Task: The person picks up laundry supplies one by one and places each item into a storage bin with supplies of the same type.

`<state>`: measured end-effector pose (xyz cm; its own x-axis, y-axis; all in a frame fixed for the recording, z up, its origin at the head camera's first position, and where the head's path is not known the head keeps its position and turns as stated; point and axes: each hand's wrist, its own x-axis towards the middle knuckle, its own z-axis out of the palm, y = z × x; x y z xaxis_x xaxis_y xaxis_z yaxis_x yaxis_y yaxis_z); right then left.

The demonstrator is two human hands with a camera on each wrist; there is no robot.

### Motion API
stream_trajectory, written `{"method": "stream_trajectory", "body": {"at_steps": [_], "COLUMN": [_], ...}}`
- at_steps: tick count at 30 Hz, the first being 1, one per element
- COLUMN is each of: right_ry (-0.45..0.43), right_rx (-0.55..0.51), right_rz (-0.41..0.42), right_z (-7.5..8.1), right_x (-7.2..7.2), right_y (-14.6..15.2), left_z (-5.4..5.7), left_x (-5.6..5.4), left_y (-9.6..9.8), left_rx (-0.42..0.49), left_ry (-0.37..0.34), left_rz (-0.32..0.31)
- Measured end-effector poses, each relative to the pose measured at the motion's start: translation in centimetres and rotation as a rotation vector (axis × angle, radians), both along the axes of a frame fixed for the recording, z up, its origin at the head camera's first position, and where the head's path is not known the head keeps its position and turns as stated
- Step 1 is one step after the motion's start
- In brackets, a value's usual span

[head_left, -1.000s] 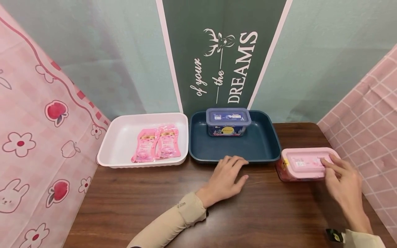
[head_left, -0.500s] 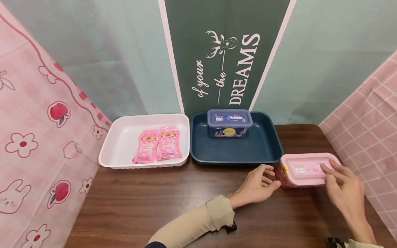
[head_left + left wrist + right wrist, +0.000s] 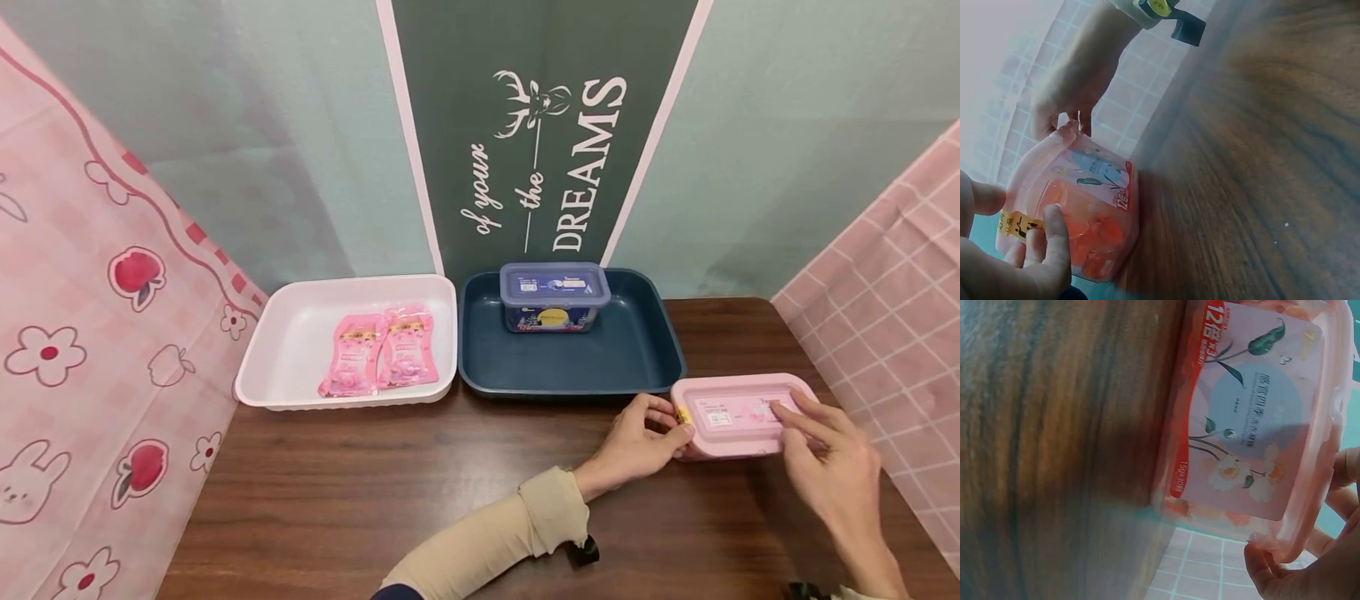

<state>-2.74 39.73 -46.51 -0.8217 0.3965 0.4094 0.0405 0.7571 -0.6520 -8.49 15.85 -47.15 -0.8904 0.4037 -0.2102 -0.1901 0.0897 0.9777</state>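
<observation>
A pink-lidded tub of laundry pods (image 3: pixel 742 412) sits at the right of the table, its orange-red pods showing through the clear end in the left wrist view. My left hand (image 3: pixel 637 437) is at the tub's left end; thumb and fingers hold it around a yellow seal sticker (image 3: pixel 1019 224) at the lid's edge. At the opposite end my right hand (image 3: pixel 836 462) grips the lid corner, thumb at the near corner and fingers over the top. The tub's printed label (image 3: pixel 1254 406) faces the right wrist camera.
A dark blue tray (image 3: pixel 525 367) stands behind, with a blue-lidded tub (image 3: pixel 555 304) inside. Left of it, a white tray (image 3: pixel 292 350) contains two pink pouches (image 3: pixel 378 350). Patterned pink cloth (image 3: pixel 900 333) borders the brown table (image 3: pixel 315 500) on both sides.
My left hand has moved right, from the blue tray's front edge to the tub's left end, and now holds it. The tub has shifted slightly nearer. My right hand stays on it.
</observation>
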Motion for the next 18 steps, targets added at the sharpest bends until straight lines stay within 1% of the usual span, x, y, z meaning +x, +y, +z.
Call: {"method": "stream_trajectory", "body": {"at_steps": [2, 4, 7, 12, 14, 16, 18], "right_ry": [-0.015, -0.032, -0.04, -0.019, -0.033, -0.088, -0.162], "right_rx": [0.004, 0.003, -0.008, -0.071, -0.14, -0.229, -0.321], "right_rz": [0.021, 0.041, 0.052, 0.016, 0.026, 0.059, 0.093], "right_z": [0.2, 0.5, 0.8, 1.2, 1.4, 1.6, 1.8], "right_x": [0.1, 0.2, 0.3, 0.2, 0.1, 0.2, 0.2], "right_y": [0.3, 0.8, 1.7, 3.1, 3.9, 4.9, 5.9], "left_z": [0.1, 0.2, 0.4, 0.6, 0.6, 0.6, 0.5], "left_x": [0.0, -0.1, -0.2, -0.3, -0.3, -0.4, -0.5], "left_y": [0.0, 0.1, 0.3, 0.9, 1.1, 1.3, 1.4], "left_rx": [0.024, 0.034, 0.048, 0.105, 0.164, 0.236, 0.303], "left_ry": [-0.008, 0.0, -0.002, -0.071, -0.115, -0.157, -0.203], "left_rz": [0.002, -0.005, -0.015, 0.003, 0.014, 0.023, 0.027]}}
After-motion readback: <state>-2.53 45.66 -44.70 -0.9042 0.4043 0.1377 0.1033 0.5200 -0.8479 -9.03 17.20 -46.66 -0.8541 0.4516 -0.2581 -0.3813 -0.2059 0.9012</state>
